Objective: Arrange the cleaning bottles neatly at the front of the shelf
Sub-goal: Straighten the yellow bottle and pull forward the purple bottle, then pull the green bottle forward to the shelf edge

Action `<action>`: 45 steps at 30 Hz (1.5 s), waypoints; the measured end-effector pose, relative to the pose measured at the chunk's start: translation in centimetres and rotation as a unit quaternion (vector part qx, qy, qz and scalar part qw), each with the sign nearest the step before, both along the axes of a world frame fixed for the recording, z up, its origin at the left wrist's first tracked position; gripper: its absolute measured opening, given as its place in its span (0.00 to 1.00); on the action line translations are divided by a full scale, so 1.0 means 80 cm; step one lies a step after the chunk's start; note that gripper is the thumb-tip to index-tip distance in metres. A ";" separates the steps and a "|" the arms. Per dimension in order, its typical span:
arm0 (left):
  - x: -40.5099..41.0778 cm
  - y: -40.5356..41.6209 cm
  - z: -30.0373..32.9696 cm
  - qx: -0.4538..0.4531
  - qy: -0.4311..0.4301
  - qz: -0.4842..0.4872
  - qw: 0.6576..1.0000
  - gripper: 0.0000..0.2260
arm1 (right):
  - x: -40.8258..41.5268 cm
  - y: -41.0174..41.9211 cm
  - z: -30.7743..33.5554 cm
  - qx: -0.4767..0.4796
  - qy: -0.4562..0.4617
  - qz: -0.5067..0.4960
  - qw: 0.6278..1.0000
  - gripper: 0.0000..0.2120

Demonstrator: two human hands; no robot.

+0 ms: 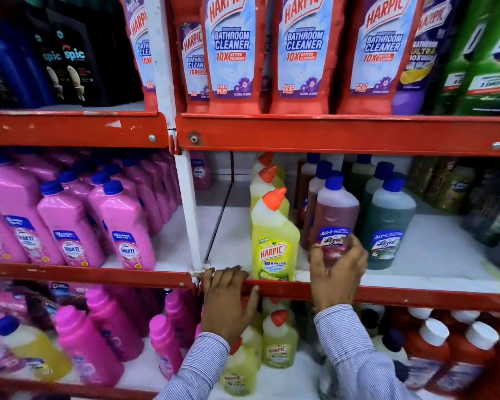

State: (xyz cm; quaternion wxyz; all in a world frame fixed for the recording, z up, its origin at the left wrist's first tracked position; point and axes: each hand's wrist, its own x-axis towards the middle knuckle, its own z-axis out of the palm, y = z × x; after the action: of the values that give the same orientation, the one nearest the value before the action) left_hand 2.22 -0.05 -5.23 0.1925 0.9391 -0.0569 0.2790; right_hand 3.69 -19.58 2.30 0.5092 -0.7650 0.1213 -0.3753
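On the middle shelf (433, 278) a yellow Harpic bottle (273, 241) with an orange cap stands at the front edge, with two more in a row behind it. To its right is a pinkish-red Lizol bottle (334, 215) with a blue cap; my right hand (337, 272) is wrapped around its lower part. A green Lizol bottle (386, 226) stands to the right of that, with more bottles behind. My left hand (228, 298) rests on the red front rail (416, 297), fingers hooked over its edge, left of the Harpic bottle.
Pink Shakti bottles (122, 229) fill the left bay. Large red Harpic Bathroom Cleaner bottles (231, 53) stand on the shelf above. Below are pink bottles, small yellow Harpic bottles (279, 342) and red bottles with white caps (433, 342). A white upright post (189, 215) divides the bays.
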 end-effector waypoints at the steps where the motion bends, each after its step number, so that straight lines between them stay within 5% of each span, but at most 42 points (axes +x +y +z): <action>1: 0.000 -0.001 0.000 0.003 0.001 0.003 1.000 0.16 | 0.008 -0.010 -0.002 -0.014 0.024 -0.017 0.999 0.37; 8: -0.002 -0.003 0.005 -0.002 0.011 0.018 1.000 0.16 | 0.056 -0.029 -0.001 -0.073 0.155 -0.023 0.985 0.49; 27: -0.010 -0.008 0.014 -0.009 0.016 0.027 0.999 0.17 | 0.002 -0.053 -0.004 -0.103 0.151 0.021 0.983 0.44; 31: -0.009 -0.007 0.013 -0.003 0.017 0.028 0.999 0.16 | -0.011 -0.069 -0.008 -0.104 0.091 0.044 0.989 0.43; 36: -0.008 -0.009 0.013 -0.004 0.012 0.033 0.999 0.15 | -0.013 -0.117 -0.019 -0.044 -0.007 -0.023 0.999 0.27; 42: -0.010 -0.011 0.015 -0.008 0.015 0.035 0.999 0.17 | 0.042 -0.150 -0.005 -0.048 0.132 -0.043 0.989 0.47; 45: -0.010 -0.011 0.016 -0.014 0.015 0.036 0.999 0.17 | 0.056 -0.155 0.003 -0.047 0.150 -0.020 0.987 0.49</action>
State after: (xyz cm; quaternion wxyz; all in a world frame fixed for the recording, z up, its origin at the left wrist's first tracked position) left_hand 1.39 -0.92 -3.98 0.1960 0.9418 -0.0162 0.2727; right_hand 8.15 -32.01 2.53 0.4415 -0.8329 0.1936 -0.2717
